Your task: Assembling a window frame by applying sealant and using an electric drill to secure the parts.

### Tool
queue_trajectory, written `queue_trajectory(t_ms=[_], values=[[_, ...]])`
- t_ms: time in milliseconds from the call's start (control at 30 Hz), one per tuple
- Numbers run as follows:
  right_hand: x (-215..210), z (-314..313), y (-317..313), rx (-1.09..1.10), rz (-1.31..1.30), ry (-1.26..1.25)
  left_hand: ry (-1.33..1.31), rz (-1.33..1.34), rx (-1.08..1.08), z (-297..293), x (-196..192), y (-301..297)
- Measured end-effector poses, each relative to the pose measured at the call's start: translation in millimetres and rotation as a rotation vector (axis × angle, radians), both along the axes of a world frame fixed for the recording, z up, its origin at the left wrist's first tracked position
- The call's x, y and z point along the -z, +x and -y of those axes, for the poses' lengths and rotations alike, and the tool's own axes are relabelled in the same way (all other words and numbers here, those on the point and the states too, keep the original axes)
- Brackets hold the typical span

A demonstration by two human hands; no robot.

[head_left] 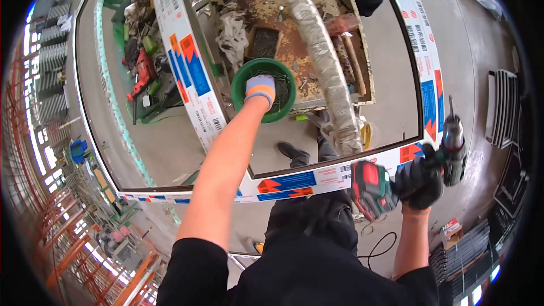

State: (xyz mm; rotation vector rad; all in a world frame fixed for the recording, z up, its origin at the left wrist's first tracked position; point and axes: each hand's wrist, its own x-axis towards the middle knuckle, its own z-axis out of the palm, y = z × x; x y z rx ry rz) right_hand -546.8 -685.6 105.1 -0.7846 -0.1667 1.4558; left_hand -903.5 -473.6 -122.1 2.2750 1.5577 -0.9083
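My left hand (260, 86), in a grey glove with an orange cuff, reaches into a round green bowl (238, 100). Thin dark metal fasteners (281, 84), perhaps screws, lie in the bowl around it. Its fingers look curled, but their tips and anything between them are hidden. On the right, my right hand (420, 184), in a black glove, grips a cordless drill (454, 160) by its handle. The drill's bit points away from me, and its red and black battery (371, 188) is toward the left. A large frame (334, 177) wrapped in printed film lies before me.
A foil-wrapped bar (323, 51) crosses above a worn worktop (303, 34) with scraps and a wooden-handled tool (354, 65). A red power tool (144, 73) lies among clutter at left. Another frame bar (190, 59) passes beside the bowl. A black cable (383, 249) lies on the floor.
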Motion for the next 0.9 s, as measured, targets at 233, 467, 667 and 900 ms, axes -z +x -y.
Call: queue_trajectory(t_ms=[233, 467, 667, 900], values=[[-0.6, 75.4, 33.3, 0.062, 0.199, -0.190, -0.014, -0.122, -0.144, 23.4, 45.0, 3.7], [17.2, 121.8, 49.2, 0.212, 0.096, -0.253, -0.116, -0.156, -0.072, 23.0, 36.7, 45.0], [5.7, 157.5, 46.1, 0.208, 0.029, -0.180, 0.108, -0.108, -0.069, 23.7, -15.1, 33.3], [-22.4, 243.6, 34.5, 0.208, 0.312, -0.248, 0.251, 0.424, -0.130, 70.6, -146.2, 91.4]])
